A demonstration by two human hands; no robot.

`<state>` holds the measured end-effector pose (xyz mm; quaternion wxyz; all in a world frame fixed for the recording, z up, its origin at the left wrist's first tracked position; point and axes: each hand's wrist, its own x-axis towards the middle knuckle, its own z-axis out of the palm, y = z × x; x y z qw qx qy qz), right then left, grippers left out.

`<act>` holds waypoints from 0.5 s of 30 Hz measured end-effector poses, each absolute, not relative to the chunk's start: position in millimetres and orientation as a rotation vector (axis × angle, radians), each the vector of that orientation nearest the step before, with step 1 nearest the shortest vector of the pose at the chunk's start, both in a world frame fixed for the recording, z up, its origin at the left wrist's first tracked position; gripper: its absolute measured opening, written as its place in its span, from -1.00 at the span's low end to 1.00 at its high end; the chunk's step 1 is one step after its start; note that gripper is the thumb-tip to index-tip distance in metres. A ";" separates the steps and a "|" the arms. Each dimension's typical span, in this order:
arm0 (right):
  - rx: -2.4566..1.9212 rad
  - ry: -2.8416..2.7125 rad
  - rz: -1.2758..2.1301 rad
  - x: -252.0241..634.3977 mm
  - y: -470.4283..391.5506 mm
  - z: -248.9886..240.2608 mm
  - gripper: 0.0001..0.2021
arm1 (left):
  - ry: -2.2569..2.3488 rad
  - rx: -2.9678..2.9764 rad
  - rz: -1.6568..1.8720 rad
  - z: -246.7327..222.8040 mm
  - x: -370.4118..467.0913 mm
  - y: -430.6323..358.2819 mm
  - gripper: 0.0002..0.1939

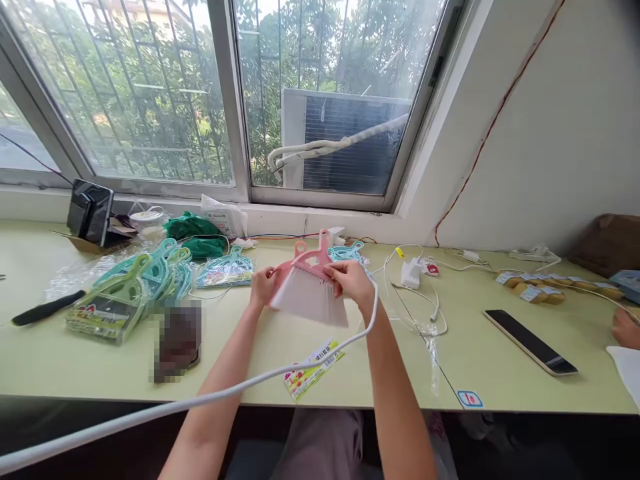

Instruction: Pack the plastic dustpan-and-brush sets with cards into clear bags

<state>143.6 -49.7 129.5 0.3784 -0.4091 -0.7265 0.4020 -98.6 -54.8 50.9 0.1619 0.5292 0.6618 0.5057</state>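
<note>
A small pink hand brush (311, 293) with pale bristles is held up over the table. Behind it shows part of a pink dustpan (283, 273); most of it is hidden by the brush. My left hand (262, 288) is closed on the dustpan's left edge. With thumb and fingers, my right hand (353, 280) grips the brush at its right side. Below them a yellow-green printed card (314, 369) lies flat on the table. A white cable (280, 372) crosses in front of my forearms.
Packed green and blue brush sets (107, 300) pile up at the left, beside a black-handled tool (47, 309). A phone (530, 341), a charger (411, 273) and yellow labelled pieces (537, 291) lie to the right. Another person's hand (626, 328) shows at the right edge.
</note>
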 end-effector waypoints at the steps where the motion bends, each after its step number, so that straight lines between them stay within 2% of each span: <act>1: -1.128 -1.884 0.950 150.3 -52.8 124.9 -0.76 | 1.947 1.493 1.450 49.1 -103.8 -52.4 -0.69; 10: -1.544 -2.146 0.273 138.4 -66.2 60.5 -0.81 | 2.520 1.531 1.424 23.4 -139.7 -40.3 -0.75; 15: -1.475 -2.125 0.107 128.7 -55.0 61.0 -0.74 | 2.584 1.517 1.777 29.4 -135.1 -47.1 -0.68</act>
